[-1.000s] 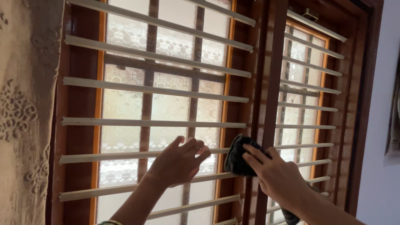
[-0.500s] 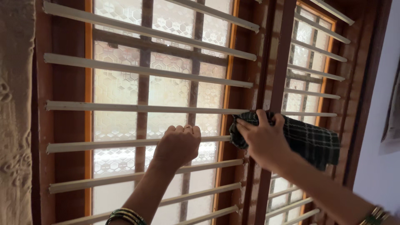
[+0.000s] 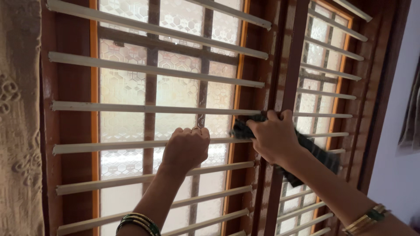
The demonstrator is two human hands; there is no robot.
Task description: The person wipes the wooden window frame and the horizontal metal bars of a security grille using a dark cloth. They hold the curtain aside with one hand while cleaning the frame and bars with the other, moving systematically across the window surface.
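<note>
The left hand (image 3: 187, 146) is curled into a fist around a pale window bar (image 3: 144, 145), fingers wrapped over the top, bracing the body. At about three o'clock from it, the right hand (image 3: 273, 137) clamps a dark checked cloth (image 3: 317, 150) against the brown centre post (image 3: 286, 87), where the bar meets the wood. Most of the cloth trails off toward four o'clock, under the forearm; only a bunched corner shows at nine o'clock of the knuckles. Whether the fingers pinch the cloth round the bar or merely press it flat on the post is hard to tell from this angle.

Behind the bars stands frosted patterned glass (image 3: 127, 87) in an orange-edged frame. A lace curtain (image 3: 19, 131) hangs at nine o'clock, and bangles (image 3: 138, 220) sit on the left wrist at six o'clock.

To wipe well here, I judge it best to wrap the cloth right round the bar so top and underside are cleaned in one pass, draw it along the length with steady pressure, and work the corner into the joint at the post, where dust likely gathers. The left fist should keep its hold for balance.
</note>
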